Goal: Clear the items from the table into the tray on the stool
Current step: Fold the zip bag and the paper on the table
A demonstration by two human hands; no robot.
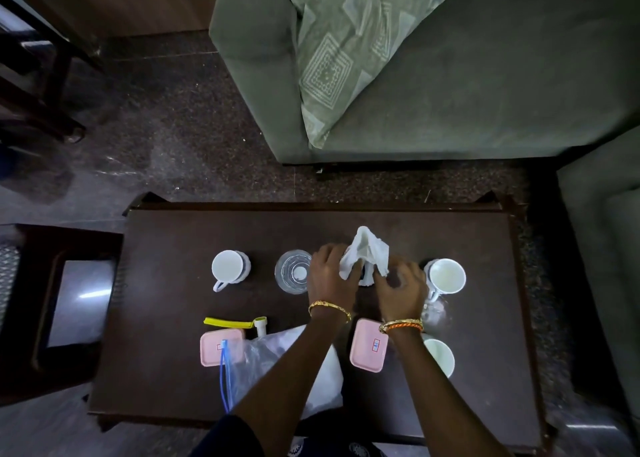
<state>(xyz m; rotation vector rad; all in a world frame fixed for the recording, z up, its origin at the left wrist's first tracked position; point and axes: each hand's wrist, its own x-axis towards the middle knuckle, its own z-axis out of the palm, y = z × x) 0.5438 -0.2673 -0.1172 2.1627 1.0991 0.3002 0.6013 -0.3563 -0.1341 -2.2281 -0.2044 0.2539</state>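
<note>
Dark wooden table [166, 318] before green sofa [485, 93]

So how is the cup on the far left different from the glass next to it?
The left cup is solid white; the glass is see-through. The left cup has a handle pointing toward the person; the glass shows none. The glass sits nearer the left hand. Both stand upright on the table, in one row.

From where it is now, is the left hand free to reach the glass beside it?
Probably not straight away: the left hand is gripping the white cloth together with the right hand. The glass stands right next to it with nothing between, so releasing the cloth should open the way.
</note>
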